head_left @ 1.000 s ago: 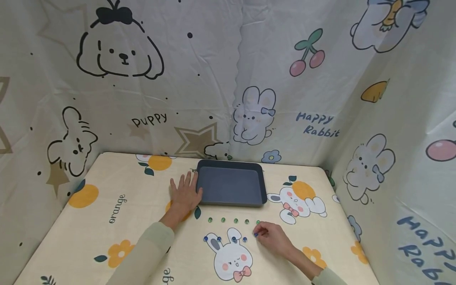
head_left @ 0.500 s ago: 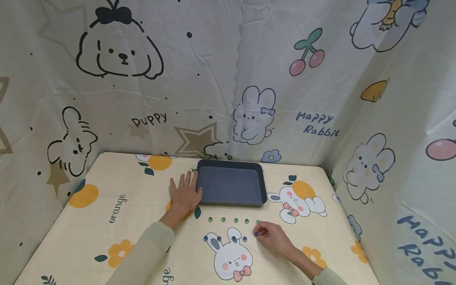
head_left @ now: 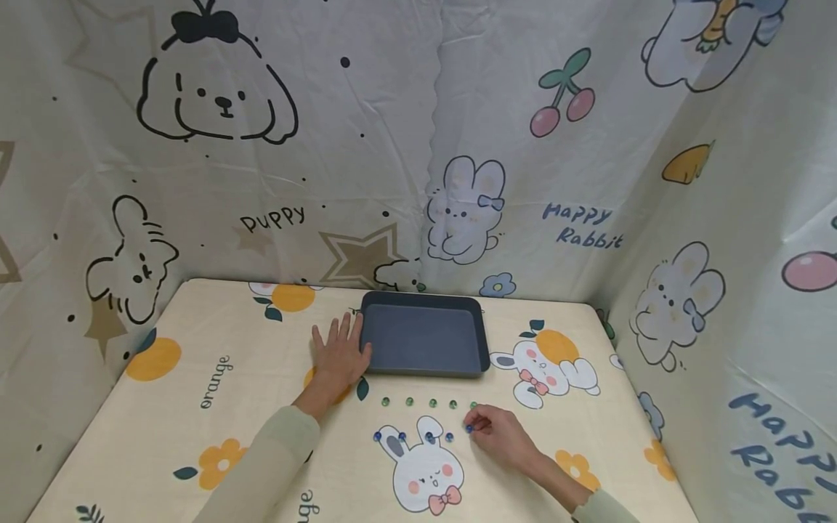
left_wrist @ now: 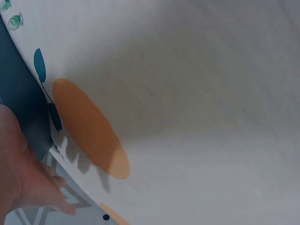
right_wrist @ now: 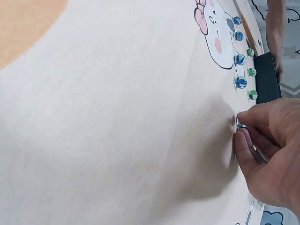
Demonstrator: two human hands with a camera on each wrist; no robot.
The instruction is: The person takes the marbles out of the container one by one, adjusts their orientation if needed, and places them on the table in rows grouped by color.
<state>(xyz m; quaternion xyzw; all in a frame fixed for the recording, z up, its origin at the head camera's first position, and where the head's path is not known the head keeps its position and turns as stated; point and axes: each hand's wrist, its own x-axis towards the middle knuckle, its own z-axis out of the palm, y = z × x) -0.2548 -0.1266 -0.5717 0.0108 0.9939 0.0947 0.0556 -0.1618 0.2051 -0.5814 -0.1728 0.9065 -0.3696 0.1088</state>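
Pinching down at the right end of the blue row, the right hand (head_left: 500,434) is closing thumb and forefinger on a blue marble (right_wrist: 241,124) that is lying on the tablecloth (head_left: 196,349); the wrist view is showing the fingertips (right_wrist: 242,139) pressing it from both sides, with the remaining fingers curled behind. By the look of things, the work is only just getting going: the dark tray (head_left: 423,339) is sitting bare, with nothing showing inside it, and every marble is lying out on the cloth. Four other blue marbles (head_left: 402,436) are lining up across the printed rabbit's ears, and a row of green marbles (head_left: 431,403) is running just beyond them, between the blue row and the tray's near edge. So one marble is being taken up, and the rest are waiting where they lie. Over on the other side, the left hand (head_left: 338,353) is lying flat on the cloth, fingers straight and spread, gripping nothing, its thumb side resting against the tray's left wall. Both forearms are reaching in low from the near edge.
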